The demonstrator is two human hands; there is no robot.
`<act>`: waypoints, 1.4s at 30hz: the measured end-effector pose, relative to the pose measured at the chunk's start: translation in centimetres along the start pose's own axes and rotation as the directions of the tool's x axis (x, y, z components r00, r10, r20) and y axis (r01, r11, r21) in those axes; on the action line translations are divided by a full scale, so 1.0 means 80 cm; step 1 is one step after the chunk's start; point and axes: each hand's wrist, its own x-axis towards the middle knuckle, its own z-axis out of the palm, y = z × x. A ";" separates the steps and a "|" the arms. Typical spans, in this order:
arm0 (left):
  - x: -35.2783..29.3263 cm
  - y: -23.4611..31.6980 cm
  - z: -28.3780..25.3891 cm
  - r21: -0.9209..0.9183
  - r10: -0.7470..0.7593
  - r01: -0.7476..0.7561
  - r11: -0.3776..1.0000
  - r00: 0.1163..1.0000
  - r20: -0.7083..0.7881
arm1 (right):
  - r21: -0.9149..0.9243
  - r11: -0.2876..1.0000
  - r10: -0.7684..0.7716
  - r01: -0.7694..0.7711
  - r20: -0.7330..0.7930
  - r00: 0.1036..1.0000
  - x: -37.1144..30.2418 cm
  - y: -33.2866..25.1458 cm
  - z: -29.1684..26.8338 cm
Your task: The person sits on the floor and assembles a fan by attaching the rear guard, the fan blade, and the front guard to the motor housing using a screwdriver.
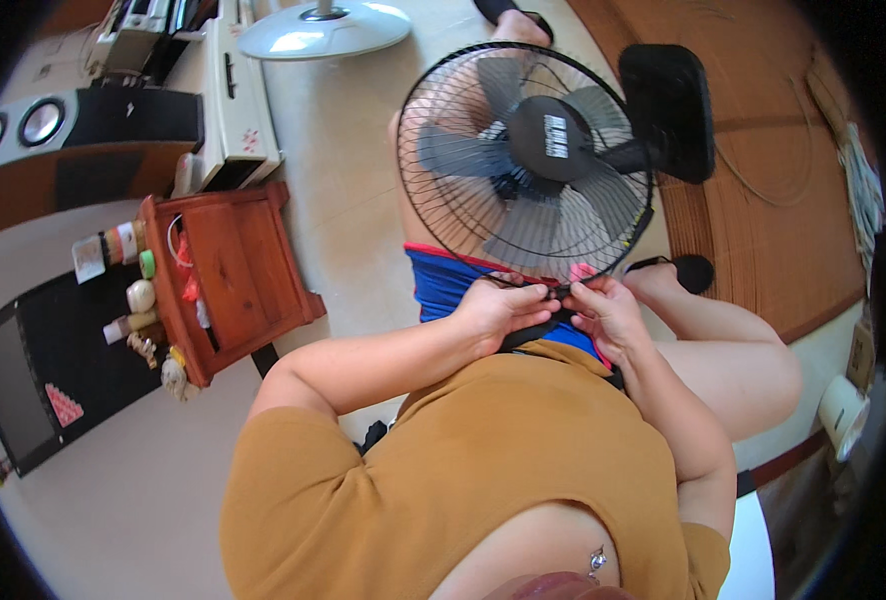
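Note:
A black electric fan [553, 140] lies across my lap, its round wire guard towards me and grey see-through blades behind the wires. My left hand [503, 318] is closed, thumb and fingers pinching the guard's near rim. Close beside it, my right hand [608, 312] pinches the same stretch of rim. Between the fingertips is a small dark piece [561, 292], too small to tell apart from the rim. A bit of pink [583, 271] shows just above my right fingers; its kind is unclear. The fan's black base [666, 112] sticks out to the right.
Left stands a reddish wooden cabinet [243, 280] with small jars and figurines along its edge. Beyond it are a speaker [123, 118] and a white cabinet [238, 90]. A round white pedestal base [325, 30] is ahead. Brown matting [753, 230] covers the right side.

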 end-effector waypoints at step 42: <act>0.013 0.005 0.002 -0.080 -0.208 0.217 0.973 0.973 0.102 | -0.114 0.988 -0.092 0.108 0.142 0.986 0.014 -0.008 -0.019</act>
